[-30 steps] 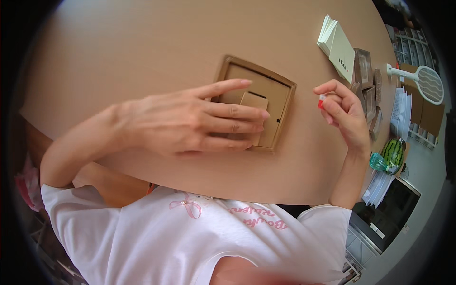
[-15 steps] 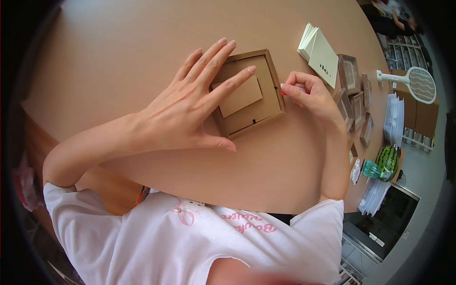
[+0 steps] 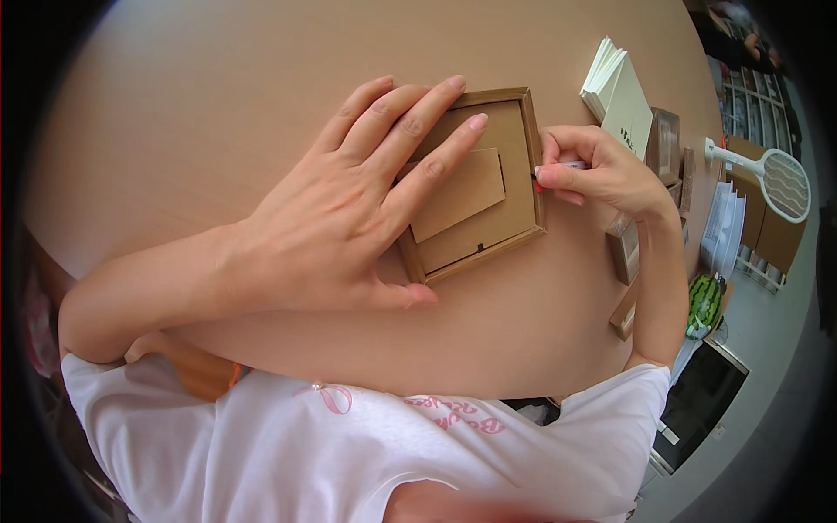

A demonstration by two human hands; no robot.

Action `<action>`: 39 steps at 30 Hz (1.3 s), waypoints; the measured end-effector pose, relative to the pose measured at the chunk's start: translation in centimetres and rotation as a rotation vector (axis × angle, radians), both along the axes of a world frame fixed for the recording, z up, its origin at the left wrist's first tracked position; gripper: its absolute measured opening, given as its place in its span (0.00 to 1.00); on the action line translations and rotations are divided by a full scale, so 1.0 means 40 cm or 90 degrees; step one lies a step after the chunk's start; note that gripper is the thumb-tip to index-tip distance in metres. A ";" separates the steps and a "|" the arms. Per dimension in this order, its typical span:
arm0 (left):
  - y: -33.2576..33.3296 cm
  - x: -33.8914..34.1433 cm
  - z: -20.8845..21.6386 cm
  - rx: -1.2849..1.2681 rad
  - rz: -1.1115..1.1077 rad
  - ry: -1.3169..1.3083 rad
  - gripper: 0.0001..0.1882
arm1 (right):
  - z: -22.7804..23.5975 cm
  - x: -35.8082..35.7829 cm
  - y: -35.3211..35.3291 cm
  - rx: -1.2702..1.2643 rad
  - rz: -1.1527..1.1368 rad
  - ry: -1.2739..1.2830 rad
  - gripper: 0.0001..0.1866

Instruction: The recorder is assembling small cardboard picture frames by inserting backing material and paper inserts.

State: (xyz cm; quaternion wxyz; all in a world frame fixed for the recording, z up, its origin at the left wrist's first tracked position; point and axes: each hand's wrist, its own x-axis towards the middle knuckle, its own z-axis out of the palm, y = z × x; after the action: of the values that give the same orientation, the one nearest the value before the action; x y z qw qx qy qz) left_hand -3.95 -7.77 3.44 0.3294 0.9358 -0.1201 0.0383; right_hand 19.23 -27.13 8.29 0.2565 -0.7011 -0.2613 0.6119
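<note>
A wooden picture frame [image 3: 528,122] lies back side up on the table, with a brown backing board and a raised cardboard flap [image 3: 475,192] in its middle. My left hand [image 3: 366,174] rests over the frame's left part, fingers spread and stretched out, hiding that side. At the frame's right rim my right hand [image 3: 610,174] pinches a small whitish tool [image 3: 573,165] with a red end, mostly hidden by the fingers. The red end is by a small dark tab on the right rim. Another black tab [image 3: 479,248] shows at the near rim.
Pale folded cards [image 3: 626,109] stand to the far right, beside several small wooden frames [image 3: 664,144]. Beyond lie a white bug-swatter racket [image 3: 785,185], white baskets [image 3: 724,222] and a green striped watermelon [image 3: 704,305]. Part of another person [image 3: 741,45] shows at the upper right.
The view has shifted, so the frame and both hands appear farther right. My right hand has closed in on the frame's right rim. My left hand stays spread on the frame.
</note>
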 end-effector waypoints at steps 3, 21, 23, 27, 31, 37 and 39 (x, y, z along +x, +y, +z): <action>-0.002 -0.006 -0.001 0.000 0.006 0.003 0.61 | 0.008 0.008 0.022 -0.047 0.056 0.024 0.15; 0.069 0.049 0.010 -0.043 -0.119 -0.052 0.57 | 0.038 -0.052 -0.068 -0.009 -0.018 -0.020 0.14; 0.116 0.095 0.053 0.001 -0.369 -0.038 0.53 | 0.050 -0.069 -0.128 0.025 -0.055 -0.021 0.12; 0.171 0.129 0.096 -0.156 -0.230 0.034 0.51 | 0.034 -0.074 -0.133 0.100 -0.146 -0.012 0.10; 0.049 0.008 0.063 0.040 -0.092 -0.060 0.61 | -0.017 -0.070 -0.139 0.141 -0.176 -0.028 0.10; -0.018 0.002 0.025 0.013 -0.063 -0.015 0.64 | -0.020 -0.110 -0.138 0.106 -0.203 -0.025 0.11; -0.019 0.006 0.015 0.003 -0.060 -0.017 0.64 | -0.010 -0.110 -0.116 0.082 -0.190 -0.029 0.10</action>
State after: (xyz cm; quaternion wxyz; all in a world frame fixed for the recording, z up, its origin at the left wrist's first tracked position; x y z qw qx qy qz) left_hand -3.71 -8.53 4.04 0.3271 0.9292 -0.1683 0.0352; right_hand 14.82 -31.79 7.88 0.3832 -0.7279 -0.1985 0.5329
